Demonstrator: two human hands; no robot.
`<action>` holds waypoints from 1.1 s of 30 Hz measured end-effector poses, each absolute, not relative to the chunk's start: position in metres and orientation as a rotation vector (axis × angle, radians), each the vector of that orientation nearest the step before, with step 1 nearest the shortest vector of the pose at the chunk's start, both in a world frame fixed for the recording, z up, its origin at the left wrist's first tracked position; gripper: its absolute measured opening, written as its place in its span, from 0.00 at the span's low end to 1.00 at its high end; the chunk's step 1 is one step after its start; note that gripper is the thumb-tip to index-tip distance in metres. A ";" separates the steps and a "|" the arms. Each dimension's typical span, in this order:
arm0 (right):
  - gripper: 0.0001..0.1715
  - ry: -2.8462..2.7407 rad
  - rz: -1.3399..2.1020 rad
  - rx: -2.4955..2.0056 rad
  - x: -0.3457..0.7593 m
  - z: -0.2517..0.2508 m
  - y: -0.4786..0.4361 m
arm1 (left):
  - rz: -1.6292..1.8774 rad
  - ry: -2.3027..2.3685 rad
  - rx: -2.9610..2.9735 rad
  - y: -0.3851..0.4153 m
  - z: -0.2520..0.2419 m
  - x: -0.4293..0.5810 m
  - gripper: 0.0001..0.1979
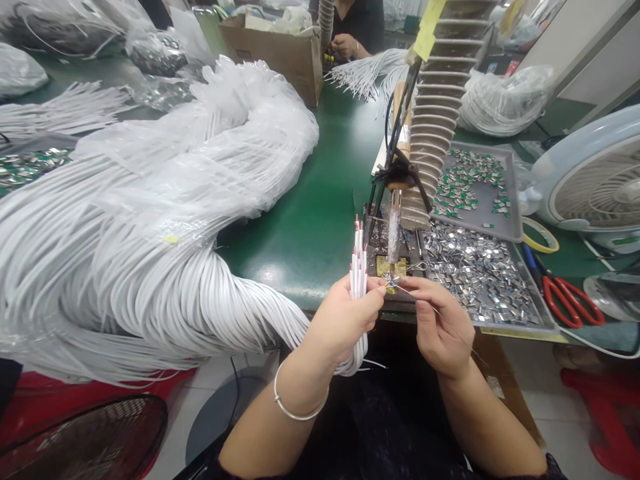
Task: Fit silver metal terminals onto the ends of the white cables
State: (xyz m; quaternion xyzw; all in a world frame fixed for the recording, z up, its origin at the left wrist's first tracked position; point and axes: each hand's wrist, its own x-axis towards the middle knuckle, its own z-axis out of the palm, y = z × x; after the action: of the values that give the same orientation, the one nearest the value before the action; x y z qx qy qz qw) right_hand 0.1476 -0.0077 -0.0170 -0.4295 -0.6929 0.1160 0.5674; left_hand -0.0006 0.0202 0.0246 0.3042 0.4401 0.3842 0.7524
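Note:
My left hand (345,319) is closed round a bundle of white cables (358,260) that stand upright, their stripped tips showing red. My right hand (437,320) pinches a thin solder wire (453,328) and holds its end near the cable tips. Both hands meet just below the tip of a soldering iron (394,230) fixed on a stand (383,250) at the green table's front edge.
A huge heap of white cables in clear plastic (150,220) fills the left. Grey trays of small metal parts (477,267) and green parts (470,183) lie right, with red scissors (570,297), tape ring (540,235), fan (595,180). Another person's hands (345,47) work behind a cardboard box (280,53).

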 end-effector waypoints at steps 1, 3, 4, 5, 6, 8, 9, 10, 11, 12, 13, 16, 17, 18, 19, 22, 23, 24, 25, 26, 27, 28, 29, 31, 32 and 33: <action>0.13 -1.631 0.266 -1.008 0.148 -0.017 -0.008 | 0.841 0.960 0.658 0.021 0.025 0.000 0.07; 0.11 -1.632 0.248 -1.019 0.148 -0.017 -0.007 | 0.846 0.959 0.644 0.021 0.027 0.000 0.08; 0.11 -1.636 0.236 -1.024 0.148 -0.017 -0.007 | 0.849 0.962 0.636 0.022 0.027 0.000 0.08; 0.11 -1.644 0.228 -1.029 0.148 -0.017 -0.007 | 0.850 0.963 0.631 0.022 0.028 0.000 0.08; 0.11 -1.650 0.222 -1.032 0.148 -0.016 -0.007 | 0.853 0.963 0.628 0.022 0.029 0.000 0.09; 0.12 -1.663 0.220 -1.032 0.148 -0.016 -0.007 | 0.856 0.962 0.627 0.023 0.029 0.000 0.09; 0.12 -1.665 0.220 -1.030 0.148 -0.016 -0.007 | 0.857 0.960 0.631 0.023 0.030 0.000 0.08; 0.12 -1.665 0.220 -1.028 0.147 -0.016 -0.007 | 0.857 0.958 0.635 0.023 0.030 0.000 0.08; 0.12 -1.663 0.217 -1.025 0.147 -0.015 -0.007 | 0.859 0.957 0.640 0.023 0.031 0.000 0.07; 0.12 -1.661 0.212 -1.020 0.146 -0.015 -0.006 | 0.861 0.957 0.645 0.023 0.031 0.000 0.06; 0.12 -1.658 0.209 -1.017 0.146 -0.015 -0.006 | 0.861 0.955 0.649 0.024 0.032 0.000 0.06; 0.14 -1.650 0.207 -1.005 0.145 -0.014 -0.005 | 0.864 0.956 0.657 0.024 0.033 0.001 0.04; 0.14 -1.649 0.208 -1.001 0.144 -0.014 -0.005 | 0.866 0.957 0.658 0.024 0.033 0.001 0.04; 0.15 -1.649 0.208 -0.997 0.144 -0.014 -0.005 | 0.866 0.958 0.657 0.024 0.034 0.001 0.04; 0.15 -1.652 0.206 -0.995 0.144 -0.013 -0.004 | 0.865 0.958 0.655 0.024 0.034 0.001 0.04; 0.16 -1.661 0.193 -0.993 0.143 -0.013 -0.004 | 0.868 0.959 0.643 0.024 0.036 0.001 0.05; 0.16 -1.663 0.188 -0.993 0.143 -0.012 -0.004 | 0.870 0.957 0.641 0.024 0.036 0.001 0.05; 0.16 -1.664 0.186 -0.993 0.143 -0.012 -0.004 | 0.873 0.954 0.640 0.024 0.036 0.001 0.05; 0.16 -1.662 0.185 -0.992 0.142 -0.012 -0.004 | 0.877 0.951 0.640 0.024 0.037 0.001 0.05; 0.16 -1.660 0.184 -0.991 0.142 -0.012 -0.004 | 0.880 0.948 0.641 0.024 0.037 0.000 0.05; 0.16 -1.658 0.184 -0.992 0.142 -0.012 -0.004 | 0.883 0.946 0.642 0.024 0.037 0.000 0.06; 0.16 -1.654 0.180 -0.992 0.141 -0.012 -0.004 | 0.886 0.947 0.643 0.024 0.038 0.000 0.06; 0.16 -1.653 0.177 -0.991 0.141 -0.012 -0.004 | 0.889 0.948 0.646 0.024 0.038 -0.001 0.06; 0.17 -1.652 0.174 -0.997 0.141 -0.012 -0.004 | 0.893 0.949 0.656 0.023 0.038 -0.001 0.06; 0.17 -1.653 0.176 -1.001 0.141 -0.012 -0.005 | 0.894 0.948 0.659 0.023 0.038 -0.001 0.06; 0.17 -1.653 0.177 -1.006 0.141 -0.012 -0.005 | 0.896 0.949 0.661 0.023 0.038 -0.002 0.06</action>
State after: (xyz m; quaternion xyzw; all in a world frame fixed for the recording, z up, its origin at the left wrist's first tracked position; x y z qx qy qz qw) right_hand 0.1406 -0.0046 -0.0116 -0.4274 -0.7024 0.0754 0.5641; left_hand -0.0015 0.0232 0.0378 0.3020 0.4331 0.4090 0.7443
